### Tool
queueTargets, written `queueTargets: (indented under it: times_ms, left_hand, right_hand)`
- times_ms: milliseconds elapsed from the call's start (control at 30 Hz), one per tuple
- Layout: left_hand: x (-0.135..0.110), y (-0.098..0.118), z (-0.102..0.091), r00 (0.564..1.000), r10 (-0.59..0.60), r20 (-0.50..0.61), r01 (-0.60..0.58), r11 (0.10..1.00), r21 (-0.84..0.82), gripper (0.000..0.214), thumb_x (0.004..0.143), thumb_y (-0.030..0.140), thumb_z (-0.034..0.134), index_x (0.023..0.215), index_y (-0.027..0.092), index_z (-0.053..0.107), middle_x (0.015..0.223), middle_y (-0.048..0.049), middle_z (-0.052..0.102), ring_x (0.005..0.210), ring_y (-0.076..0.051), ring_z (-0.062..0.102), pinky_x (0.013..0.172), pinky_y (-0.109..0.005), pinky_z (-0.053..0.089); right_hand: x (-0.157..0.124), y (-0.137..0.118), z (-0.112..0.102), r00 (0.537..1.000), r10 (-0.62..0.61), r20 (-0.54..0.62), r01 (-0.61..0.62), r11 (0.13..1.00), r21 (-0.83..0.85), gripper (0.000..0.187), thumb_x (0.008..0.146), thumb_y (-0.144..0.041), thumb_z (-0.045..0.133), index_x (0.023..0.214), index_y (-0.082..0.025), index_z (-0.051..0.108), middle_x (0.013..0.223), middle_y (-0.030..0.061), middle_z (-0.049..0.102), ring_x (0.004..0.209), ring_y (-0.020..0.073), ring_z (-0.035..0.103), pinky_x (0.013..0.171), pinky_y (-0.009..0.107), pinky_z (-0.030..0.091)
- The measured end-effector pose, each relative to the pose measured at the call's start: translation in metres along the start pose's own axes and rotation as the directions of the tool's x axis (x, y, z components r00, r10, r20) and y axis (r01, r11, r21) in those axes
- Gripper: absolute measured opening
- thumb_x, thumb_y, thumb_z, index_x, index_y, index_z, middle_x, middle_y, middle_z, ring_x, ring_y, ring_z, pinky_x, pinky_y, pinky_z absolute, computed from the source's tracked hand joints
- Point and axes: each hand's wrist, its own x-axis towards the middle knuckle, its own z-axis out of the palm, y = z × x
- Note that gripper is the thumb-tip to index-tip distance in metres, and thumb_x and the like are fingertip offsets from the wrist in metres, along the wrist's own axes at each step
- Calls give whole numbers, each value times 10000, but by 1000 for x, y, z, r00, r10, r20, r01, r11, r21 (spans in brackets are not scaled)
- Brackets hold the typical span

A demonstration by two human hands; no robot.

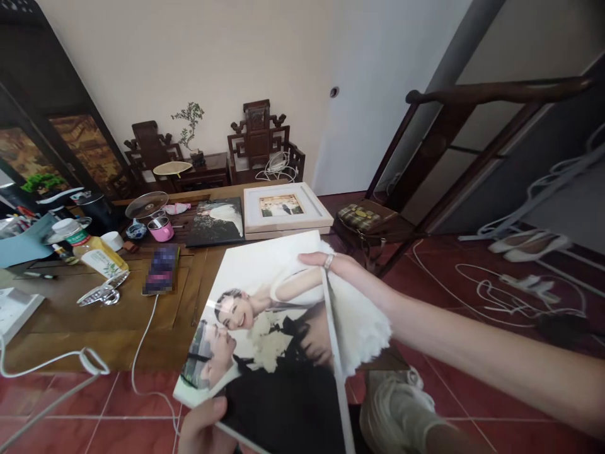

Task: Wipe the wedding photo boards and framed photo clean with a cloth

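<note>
A glossy wedding photo panel (288, 391) with a pale rim is tilted in front of me over the table's near edge. My left hand (201, 425) grips its lower left edge, with the thumb on the front. At the upper right edge, my right hand (354, 274) has its thumb on the face and its fingers hidden behind. A white, ragged-edged tissue or cloth (363, 325) hangs beside the panel under my right hand; whether the fingers pinch it too is hidden.
The wooden table (127, 337) bears framed photos (283, 230), a dark photo panel (215, 224), a phone (161, 271) on a cable, an oil-coloured bottle (97, 252), a hair claw (104, 290) and a pink cup (161, 228). A chair (387, 217) with a bag stands right. Cables (501, 296) trail across the floor.
</note>
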Motion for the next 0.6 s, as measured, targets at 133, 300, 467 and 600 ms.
queueTargets:
  times_ms: [133,300,467,600]
  left_hand:
    - [-14,9,-19,996,47,-76,-47,999,5,380,836,109,540,1173,219,679,788,-59,768,583,-222,722,511,-256,570]
    - [-18,31,-15,933,228,-280,-220,974,61,479,768,175,624,1235,283,640,982,-41,760,971,-325,696,921,-458,539]
    - [-12,38,7,901,333,-279,-327,942,71,536,750,138,624,1266,284,607,1044,-37,746,1087,-344,642,979,-533,480]
    - [1,36,25,890,388,-240,-394,919,23,531,760,159,623,1279,269,597,1064,-43,738,1141,-341,609,1018,-531,442]
  right_hand:
    - [-5,-3,-9,999,50,-4,-50,997,-54,355,736,-382,697,983,-131,657,818,117,739,672,250,697,629,353,568]
    - [-17,-13,-34,800,-600,3,455,604,-655,216,751,-302,679,927,-193,616,853,59,720,715,237,688,557,332,563]
    - [-27,27,-44,493,-627,603,619,-234,-750,289,714,20,409,778,-193,594,1272,143,608,1178,290,570,866,437,546]
    - [-25,74,-33,555,-420,718,656,-310,-688,404,685,42,435,917,-201,659,1321,138,583,1273,271,489,979,473,489]
